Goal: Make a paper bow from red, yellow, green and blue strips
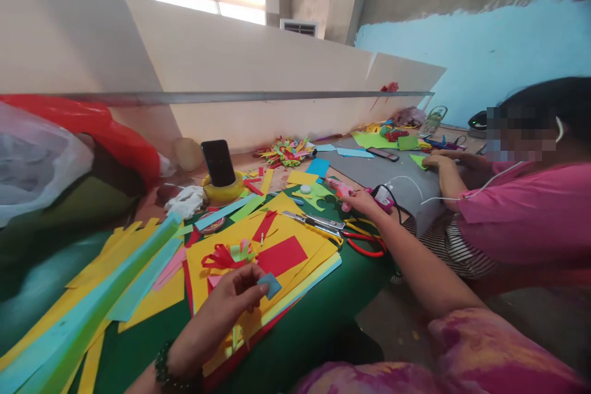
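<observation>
Pinched between the thumb and fingers of my left hand (240,292) is a small blue paper square (271,285). Just behind this hand, a bunch of red, green and pink curled paper strips (228,257) lies on yellow paper sheets (318,252), beside a red paper rectangle (282,257). My right hand (362,202) reaches out to the right and is closed on a pink glue gun (340,189), whose nozzle points left; the hand partly covers it. Near my right forearm are a utility knife (318,228) and red-handled scissors (364,245).
A phone (218,163) stands in a yellow tape roll (225,189). Long paper strips (92,301) cover the left side. A colourful paper-strip pile (287,151) lies at the back. On the right, a person in a pink shirt (521,215) handles green paper (419,161).
</observation>
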Tool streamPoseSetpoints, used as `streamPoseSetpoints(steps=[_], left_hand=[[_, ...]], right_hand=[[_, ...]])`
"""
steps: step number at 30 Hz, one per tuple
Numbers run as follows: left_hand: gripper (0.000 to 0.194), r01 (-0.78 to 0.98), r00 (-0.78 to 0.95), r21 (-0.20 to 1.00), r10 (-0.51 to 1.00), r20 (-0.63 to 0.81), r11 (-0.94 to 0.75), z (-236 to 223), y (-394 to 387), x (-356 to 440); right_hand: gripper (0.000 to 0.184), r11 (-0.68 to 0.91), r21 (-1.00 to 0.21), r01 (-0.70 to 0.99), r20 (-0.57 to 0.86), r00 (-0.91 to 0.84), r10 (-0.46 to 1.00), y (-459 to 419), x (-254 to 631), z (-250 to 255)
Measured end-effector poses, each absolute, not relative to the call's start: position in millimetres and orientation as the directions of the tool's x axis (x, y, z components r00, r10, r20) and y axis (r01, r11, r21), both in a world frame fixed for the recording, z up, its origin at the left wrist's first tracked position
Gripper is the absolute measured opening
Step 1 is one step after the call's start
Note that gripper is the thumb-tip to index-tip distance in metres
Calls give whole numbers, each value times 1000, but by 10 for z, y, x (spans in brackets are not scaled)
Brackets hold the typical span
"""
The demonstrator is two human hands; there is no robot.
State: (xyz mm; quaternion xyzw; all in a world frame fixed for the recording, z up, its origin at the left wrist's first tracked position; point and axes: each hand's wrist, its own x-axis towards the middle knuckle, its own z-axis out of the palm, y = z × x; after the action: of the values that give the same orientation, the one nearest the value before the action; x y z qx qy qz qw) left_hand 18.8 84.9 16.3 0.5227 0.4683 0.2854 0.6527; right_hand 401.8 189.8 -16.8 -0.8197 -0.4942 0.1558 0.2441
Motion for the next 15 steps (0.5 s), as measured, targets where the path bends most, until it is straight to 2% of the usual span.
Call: streamPoseSetpoints(steps=[5,10,12,15], left_hand=[[36,99,421,954,857,-297,283,183,839,185],[34,112,441,954,846,-299,279,185,846,167],[32,118,445,953,843,-302,279,196,840,172],[32,116,443,952,843,-304,283,221,829,183]], right_hand=[[34,-254,-671,697,75,405,911,1768,3971,-73],[37,-144,-706,694,133,329,935,1626,3951,33],[36,-133,-679,722,162,324,932,1606,4001,89],[34,-172,-495,852,232,320,918,1647,4125,141]])
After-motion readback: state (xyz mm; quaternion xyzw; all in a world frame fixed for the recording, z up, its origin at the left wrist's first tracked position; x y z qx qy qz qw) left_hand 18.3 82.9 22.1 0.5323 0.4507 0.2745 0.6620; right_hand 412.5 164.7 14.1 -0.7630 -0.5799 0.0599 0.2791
